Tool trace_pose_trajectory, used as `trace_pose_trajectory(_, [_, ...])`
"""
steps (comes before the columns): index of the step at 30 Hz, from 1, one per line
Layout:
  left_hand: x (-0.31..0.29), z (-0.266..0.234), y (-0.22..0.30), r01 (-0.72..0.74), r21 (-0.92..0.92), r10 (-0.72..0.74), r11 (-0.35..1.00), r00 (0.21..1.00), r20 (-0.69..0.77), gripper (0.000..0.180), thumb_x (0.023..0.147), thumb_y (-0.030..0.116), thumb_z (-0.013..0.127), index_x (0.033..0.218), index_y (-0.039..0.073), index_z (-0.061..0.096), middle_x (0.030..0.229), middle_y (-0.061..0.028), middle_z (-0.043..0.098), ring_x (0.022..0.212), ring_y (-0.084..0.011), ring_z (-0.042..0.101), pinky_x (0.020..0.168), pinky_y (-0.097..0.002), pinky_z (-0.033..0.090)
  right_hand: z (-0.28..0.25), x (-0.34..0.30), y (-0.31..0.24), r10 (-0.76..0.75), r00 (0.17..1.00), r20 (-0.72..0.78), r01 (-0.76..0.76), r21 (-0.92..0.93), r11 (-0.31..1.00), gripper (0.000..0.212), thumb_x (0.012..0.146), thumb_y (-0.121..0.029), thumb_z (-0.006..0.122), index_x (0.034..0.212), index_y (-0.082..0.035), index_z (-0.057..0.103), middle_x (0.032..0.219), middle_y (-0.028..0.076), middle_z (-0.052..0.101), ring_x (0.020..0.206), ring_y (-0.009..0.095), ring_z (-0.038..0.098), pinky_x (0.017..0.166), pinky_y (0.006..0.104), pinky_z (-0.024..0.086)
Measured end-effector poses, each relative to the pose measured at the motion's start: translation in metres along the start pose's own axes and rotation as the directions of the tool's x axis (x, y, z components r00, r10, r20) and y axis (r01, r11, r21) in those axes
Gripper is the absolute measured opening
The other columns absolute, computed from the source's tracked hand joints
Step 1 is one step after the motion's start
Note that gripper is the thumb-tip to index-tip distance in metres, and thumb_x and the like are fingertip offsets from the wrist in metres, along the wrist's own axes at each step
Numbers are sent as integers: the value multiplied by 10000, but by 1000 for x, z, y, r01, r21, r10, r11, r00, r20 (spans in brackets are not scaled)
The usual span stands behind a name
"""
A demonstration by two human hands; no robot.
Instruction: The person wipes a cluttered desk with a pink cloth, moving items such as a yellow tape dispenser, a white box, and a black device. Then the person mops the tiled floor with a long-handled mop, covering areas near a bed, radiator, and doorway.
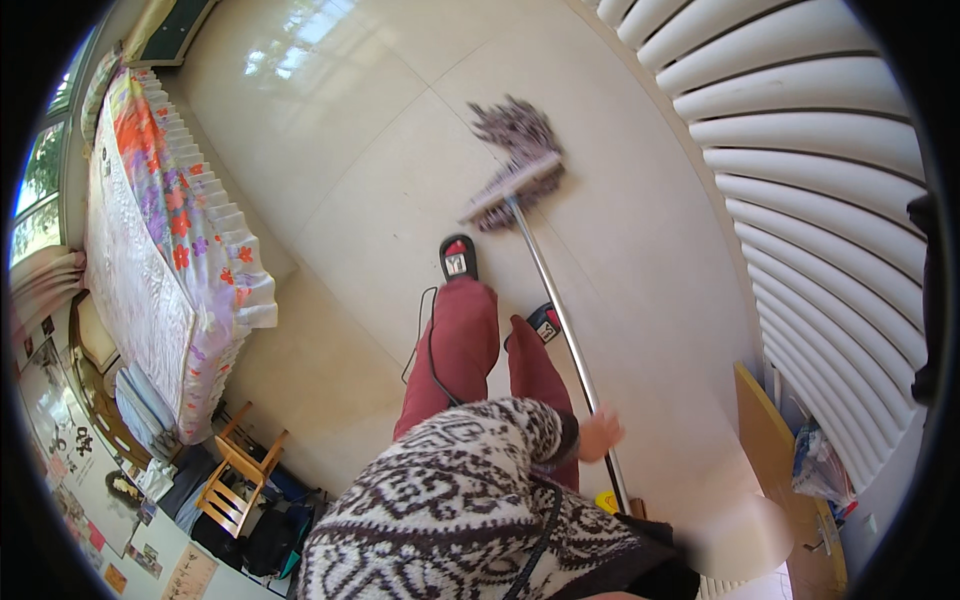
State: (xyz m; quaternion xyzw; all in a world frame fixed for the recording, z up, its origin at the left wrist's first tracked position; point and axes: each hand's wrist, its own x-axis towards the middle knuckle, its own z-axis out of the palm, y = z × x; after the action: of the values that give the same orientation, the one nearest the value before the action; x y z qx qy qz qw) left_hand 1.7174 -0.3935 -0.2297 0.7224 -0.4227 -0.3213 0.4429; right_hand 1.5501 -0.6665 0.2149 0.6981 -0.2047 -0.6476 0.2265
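A mop [515,187] with shaggy grey-purple strands and a pale flat head lies against the floor ahead of my feet. Its silver pole slants back toward my body. My left hand [600,436], coming from a dark-cuffed patterned sleeve, closes round the lower-middle part of the pole. A pale blurred shape [740,540] beside a dark cuff at the lower right appears to be my right hand; its fingers are smeared and I cannot make out its grip. A yellow part [606,501] shows beside the pole, whose upper end is hidden near the cuff.
Pale tiled floor [370,170] spreads round my slippered feet [458,258]. A black cord [432,350] hangs by my left leg. To the left stand a flower-covered bed [150,240] and a wooden chair [240,470]. A white radiator [810,190] and a wooden board [780,470] line the right.
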Motion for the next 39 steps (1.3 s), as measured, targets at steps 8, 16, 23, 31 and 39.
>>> trace_pose_trajectory(8, [47,10,67,-415,-248,471,875,849,241,119,689,195,627,768,105,619,730,-41,622,714,-266,612,676,-403,449,101,-94,85,-87,982,167,43,252,967,282,922,-280,522,975,-10,584,862,121,581,804,257,556,774,392,455])
trace_pose_trajectory(16, [8,-118,-211,100,114,-99,988,995,-19,206,774,237,613,945,131,655,956,-49,654,984,-252,604,1006,-605,298,-178,81,-212,-89,927,-365,174,208,963,320,764,-275,681,917,-25,552,674,197,577,689,408,577,629,468,458])
trace_pose_trajectory(23, [-152,-272,-427,821,97,-740,562,552,-385,387,797,246,609,1169,145,581,1256,-104,526,1234,-254,464,933,-612,374,-348,160,-516,-484,753,-446,591,137,795,342,737,-120,654,1041,-17,538,801,251,606,777,447,598,660,470,487])
trace_pose_trajectory(31, [-375,-324,-503,949,124,-801,291,313,-510,441,820,200,615,1245,141,514,1384,-56,426,1364,-259,295,1047,-480,345,-394,147,-829,-742,569,-354,815,121,567,240,734,-65,554,943,30,481,772,297,610,771,478,598,693,530,480])
trace_pose_trajectory(39, [-449,-248,-492,918,-131,-886,374,311,-344,314,879,136,527,1191,131,555,1369,-35,453,1370,-277,295,1073,-513,309,-356,143,-808,-827,483,-287,836,-129,533,227,755,-74,559,950,15,484,770,284,613,757,455,611,689,524,485])
